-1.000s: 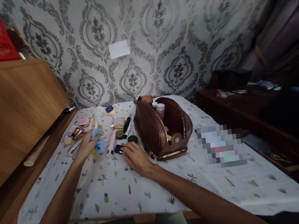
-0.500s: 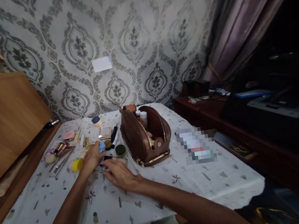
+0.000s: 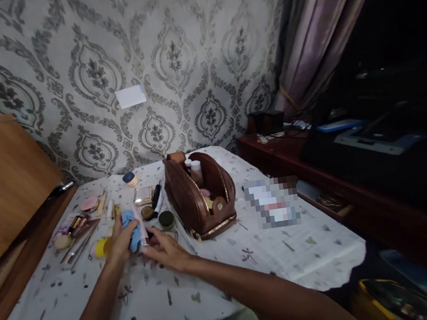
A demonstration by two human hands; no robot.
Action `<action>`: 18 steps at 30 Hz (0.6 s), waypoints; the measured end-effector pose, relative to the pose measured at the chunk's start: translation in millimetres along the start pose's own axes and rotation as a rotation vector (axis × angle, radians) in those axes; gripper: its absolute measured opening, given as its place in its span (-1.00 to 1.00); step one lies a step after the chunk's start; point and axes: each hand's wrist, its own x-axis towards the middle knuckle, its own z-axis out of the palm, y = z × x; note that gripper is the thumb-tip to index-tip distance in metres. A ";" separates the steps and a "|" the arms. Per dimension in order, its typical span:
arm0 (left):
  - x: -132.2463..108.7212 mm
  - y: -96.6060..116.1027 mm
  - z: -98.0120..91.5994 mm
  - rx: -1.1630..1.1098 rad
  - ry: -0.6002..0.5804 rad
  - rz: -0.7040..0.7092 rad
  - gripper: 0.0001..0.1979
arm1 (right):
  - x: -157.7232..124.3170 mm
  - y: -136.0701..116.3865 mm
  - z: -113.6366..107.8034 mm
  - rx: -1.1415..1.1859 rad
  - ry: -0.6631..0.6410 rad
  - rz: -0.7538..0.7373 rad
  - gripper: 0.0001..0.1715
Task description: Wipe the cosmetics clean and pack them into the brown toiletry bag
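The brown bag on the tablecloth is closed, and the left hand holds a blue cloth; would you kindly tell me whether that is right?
Not quite: the head view shows the brown bag on the tablecloth open, with a white-capped bottle inside; the left hand holds a blue cloth.

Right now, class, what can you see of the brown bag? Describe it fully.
The brown bag looks like leather, with gold-toned zips, a round stud at its near end and a lighter brown piece at its far end. It stands gaping at the top on the patterned tablecloth, white-capped containers inside. Neither the left hand nor the right hand touches it.
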 end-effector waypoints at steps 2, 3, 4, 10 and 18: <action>-9.3 6.3 7.9 -0.060 -0.001 0.025 -0.62 | 4.8 3.1 -0.8 0.209 0.012 0.025 -0.12; -12.3 8.0 11.0 -0.047 -0.013 0.051 -0.63 | 6.6 3.8 -1.4 0.286 0.027 0.034 -0.09; -14.2 8.8 13.3 -0.017 -0.030 0.084 -0.64 | 7.7 3.7 -2.1 0.342 0.043 0.042 -0.07; -15.5 8.7 11.7 0.340 0.040 0.465 -0.81 | 8.3 -3.4 -5.4 0.478 0.161 0.109 -0.17; -19.8 22.0 -3.1 0.616 -0.182 0.897 -0.70 | 4.6 -13.0 -4.3 0.298 0.139 0.120 -0.30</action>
